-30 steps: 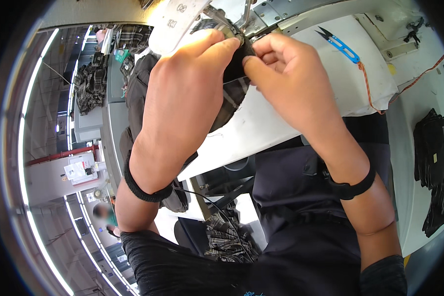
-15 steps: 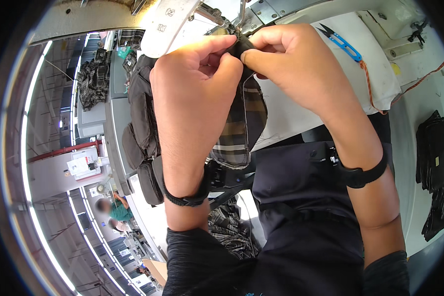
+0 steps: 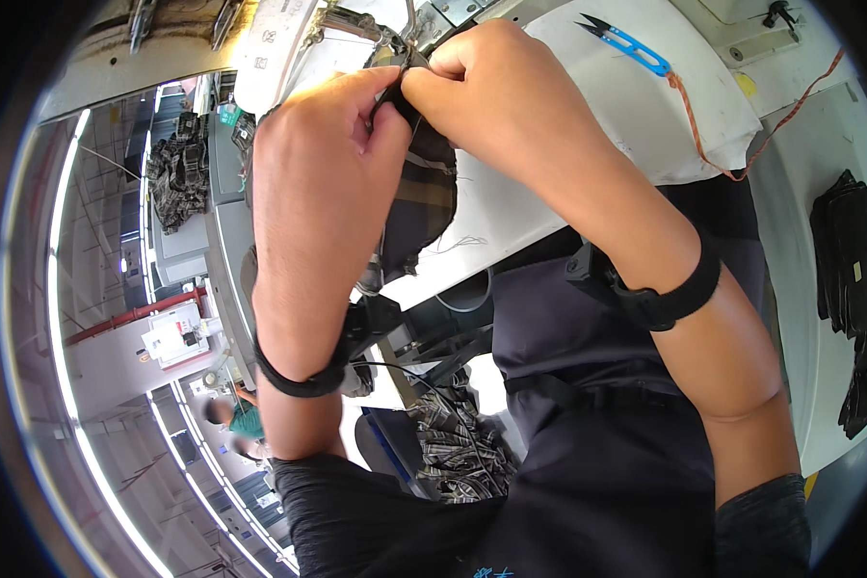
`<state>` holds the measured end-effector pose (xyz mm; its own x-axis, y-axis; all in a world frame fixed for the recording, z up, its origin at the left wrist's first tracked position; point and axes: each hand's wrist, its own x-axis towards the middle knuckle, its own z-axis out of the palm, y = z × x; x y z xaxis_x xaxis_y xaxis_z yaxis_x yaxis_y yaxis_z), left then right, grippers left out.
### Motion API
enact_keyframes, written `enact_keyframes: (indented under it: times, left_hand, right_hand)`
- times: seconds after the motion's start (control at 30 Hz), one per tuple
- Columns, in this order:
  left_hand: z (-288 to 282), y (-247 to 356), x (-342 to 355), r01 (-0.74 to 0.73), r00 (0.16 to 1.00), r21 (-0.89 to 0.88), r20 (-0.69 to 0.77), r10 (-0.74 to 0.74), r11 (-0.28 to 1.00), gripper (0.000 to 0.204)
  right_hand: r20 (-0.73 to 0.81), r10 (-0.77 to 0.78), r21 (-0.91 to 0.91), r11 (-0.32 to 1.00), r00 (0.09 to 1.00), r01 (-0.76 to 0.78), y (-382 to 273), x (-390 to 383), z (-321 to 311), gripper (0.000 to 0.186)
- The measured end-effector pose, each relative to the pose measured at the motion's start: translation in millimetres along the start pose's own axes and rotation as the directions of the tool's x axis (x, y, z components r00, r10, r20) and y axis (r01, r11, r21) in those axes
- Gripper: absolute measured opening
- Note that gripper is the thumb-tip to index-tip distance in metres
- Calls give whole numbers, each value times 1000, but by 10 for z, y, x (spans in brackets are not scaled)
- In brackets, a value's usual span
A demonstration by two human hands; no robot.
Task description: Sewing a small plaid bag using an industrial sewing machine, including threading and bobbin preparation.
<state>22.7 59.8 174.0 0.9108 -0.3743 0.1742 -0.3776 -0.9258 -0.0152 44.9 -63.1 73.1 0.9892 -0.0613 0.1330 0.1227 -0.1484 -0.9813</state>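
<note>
While both hands meet at the head of the sewing machine (image 3: 289,43), the left hand (image 3: 323,193) and right hand (image 3: 496,96) pinch the top edge of a dark plaid fabric piece (image 3: 424,197). Fingers of both hands are closed on that edge, touching each other. From the fingers, the fabric piece hangs down toward the person, long axis running away from the sewing machine, over the white counter (image 3: 588,183). Blue thread snips (image 3: 626,40) lie right of the sewing machine.
</note>
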Motion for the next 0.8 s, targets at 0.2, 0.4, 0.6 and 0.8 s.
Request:
enact_keyframes:
  times: [0.2,0.4,0.6,0.8]
  left_hand:
    - [-4,-49,84,-173,985,-19,-23,172,985,24]
    - [107,21,-33,-2,994,-192,-104,-18,981,24]
    - [250,96,-66,23,978,-265,-194,-77,964,24]
    - [265,206,-52,162,964,-373,-140,-228,913,27]
  right_hand:
    - [65,45,75,996,997,-50,101,88,91,28]
    - [131,89,209,971,987,-115,67,-25,36,33]
    - [113,23,170,984,993,-42,191,12,43,35]
    - [204,14,196,979,979,-55,278,62,13,36]
